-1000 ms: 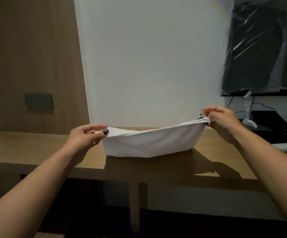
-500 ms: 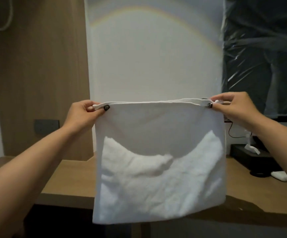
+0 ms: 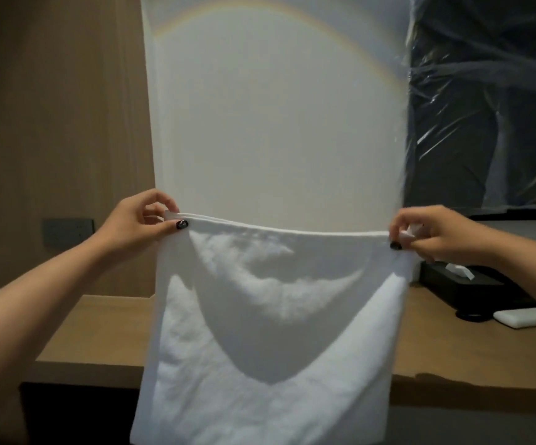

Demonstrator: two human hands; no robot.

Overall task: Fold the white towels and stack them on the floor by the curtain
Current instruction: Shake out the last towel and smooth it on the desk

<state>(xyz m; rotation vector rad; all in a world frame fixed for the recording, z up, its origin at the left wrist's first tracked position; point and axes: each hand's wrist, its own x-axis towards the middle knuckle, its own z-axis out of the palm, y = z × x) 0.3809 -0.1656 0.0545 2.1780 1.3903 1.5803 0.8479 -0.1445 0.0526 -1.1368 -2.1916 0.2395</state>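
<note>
Dim room; rainbow lens flare arcs across the wall (image 3: pixel 276 123), edges soft.

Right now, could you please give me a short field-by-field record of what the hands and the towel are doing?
towel: white towel, hanging upright in front of the desk, top edge doubled
left hand: left hand pinches the top left corner
right hand: right hand pinches the top right corner
surface: wooden desk behind the towel
on desk: black box and a white flat object at right
fold state: held up, not yet laid down
</note>
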